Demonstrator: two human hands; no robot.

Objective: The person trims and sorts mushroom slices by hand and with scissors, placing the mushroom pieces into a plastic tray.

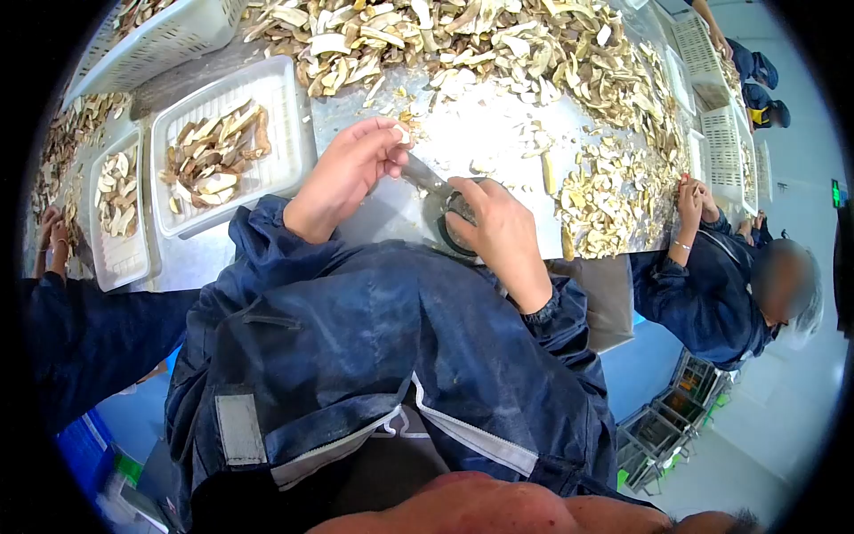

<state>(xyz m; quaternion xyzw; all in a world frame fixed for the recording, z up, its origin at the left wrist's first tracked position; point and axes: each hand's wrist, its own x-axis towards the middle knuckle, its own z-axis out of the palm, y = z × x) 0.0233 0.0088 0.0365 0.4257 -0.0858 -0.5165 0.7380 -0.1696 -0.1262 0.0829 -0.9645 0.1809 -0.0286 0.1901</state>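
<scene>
In my left hand [342, 173] a small pale mushroom piece [402, 134] is pinched between thumb and fingertips. My right hand [503, 227] is closed round a knife, its handle mostly hidden by the fingers. The knife blade [425, 174] points left, its tip close to my left fingers. Under and beside my right hand lies a dark round object [438, 216], partly covered, whose kind I cannot make out. Both hands are above the metal table [374, 212], near its front edge. Beyond them spreads a large heap of sliced mushrooms [471, 44].
A white tray [160, 182] of mushroom slices stands left, beside a smaller tray [100, 240]. Small mushroom pieces [614, 191] lie right. White crates [725, 147] line the far right. A co-worker [712, 276] sits right; another person's sleeve [98, 338] shows left.
</scene>
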